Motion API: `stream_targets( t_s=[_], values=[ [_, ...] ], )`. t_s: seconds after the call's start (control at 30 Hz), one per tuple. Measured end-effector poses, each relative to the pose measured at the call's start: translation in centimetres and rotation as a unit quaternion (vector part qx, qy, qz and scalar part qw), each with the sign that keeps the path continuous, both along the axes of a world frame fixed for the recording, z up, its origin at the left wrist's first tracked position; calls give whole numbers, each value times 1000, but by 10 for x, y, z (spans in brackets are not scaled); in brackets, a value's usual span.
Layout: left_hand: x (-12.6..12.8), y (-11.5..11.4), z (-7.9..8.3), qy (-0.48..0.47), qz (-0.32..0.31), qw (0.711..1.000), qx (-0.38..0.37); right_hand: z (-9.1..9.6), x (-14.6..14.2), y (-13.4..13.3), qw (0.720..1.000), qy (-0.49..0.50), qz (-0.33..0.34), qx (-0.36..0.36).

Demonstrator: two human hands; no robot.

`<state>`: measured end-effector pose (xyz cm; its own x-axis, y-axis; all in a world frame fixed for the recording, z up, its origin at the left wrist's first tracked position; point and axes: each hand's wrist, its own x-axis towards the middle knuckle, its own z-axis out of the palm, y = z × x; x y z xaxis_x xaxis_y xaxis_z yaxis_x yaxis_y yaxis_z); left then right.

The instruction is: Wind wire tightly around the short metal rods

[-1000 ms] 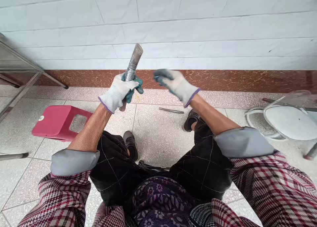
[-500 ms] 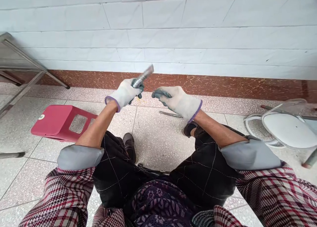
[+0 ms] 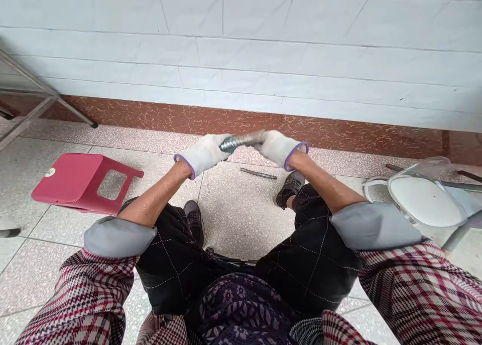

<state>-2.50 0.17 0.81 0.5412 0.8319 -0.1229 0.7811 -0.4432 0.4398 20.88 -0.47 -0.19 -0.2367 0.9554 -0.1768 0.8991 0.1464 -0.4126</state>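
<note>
Down it comes: the grey threaded metal rod (image 3: 241, 140) that stood tilted upward half a second ago now lies nearly level, and the right hand (image 3: 278, 147), which was hovering off its tip, has closed onto it. Left hand (image 3: 203, 153) in its white knit glove has its grip wrapped tight round the near end; the right grip is clamped on the far end, so the rod spans the gap between the two fists. Both wrists are pushed out in front of the knees, which looks like a way to steady each end against the other, one hand bracing while the other bears on the thread. The rod hangs in the air well to the right of the flat red plastic stool (image 3: 81, 182) and higher than it, clear of the speckled tile floor (image 3: 241, 209). Right of the stool, down on those tiles, a thin metal bar (image 3: 258, 174) lies loose. Far right of the stool a round white frame (image 3: 425, 199) rests on the floor, untouched.
</note>
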Motion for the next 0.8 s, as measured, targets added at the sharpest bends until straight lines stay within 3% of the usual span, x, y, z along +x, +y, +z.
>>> stream_targets(
  t_s=[0.07, 0.17, 0.23, 0.33, 0.47, 0.53, 0.63, 0.73, 0.8],
  values=[
    [-9, 11, 0, 36, 55, 998, 22, -9, -16, -18, 999, 6, 36, -38],
    [-17, 25, -12, 199, 71, 976, 52, -14, -35, -40, 996, 17, 61, -57],
    [-16, 28, -24, 266, 34, 962, 50, -9, -37, -40, 996, 25, 60, -55],
    [-5, 21, -36, 285, -53, 956, 33, 4, -26, -21, 998, 32, 37, -31],
    [8, 4, -27, 227, -97, 969, 18, 12, -5, 5, 999, 48, 5, 20],
    [10, -1, -15, 154, -74, 985, 19, 8, -2, 8, 998, 65, -8, 11],
    [5, 3, -1, 68, 10, 997, 44, -4, -10, -3, 996, 85, 3, -27],
    [-4, 16, -3, 97, 92, 988, 74, -14, -25, -22, 990, 109, 55, -70],
    [-9, 24, -11, 165, 95, 979, 72, -15, -31, -32, 986, 130, 70, -79]
  ],
)
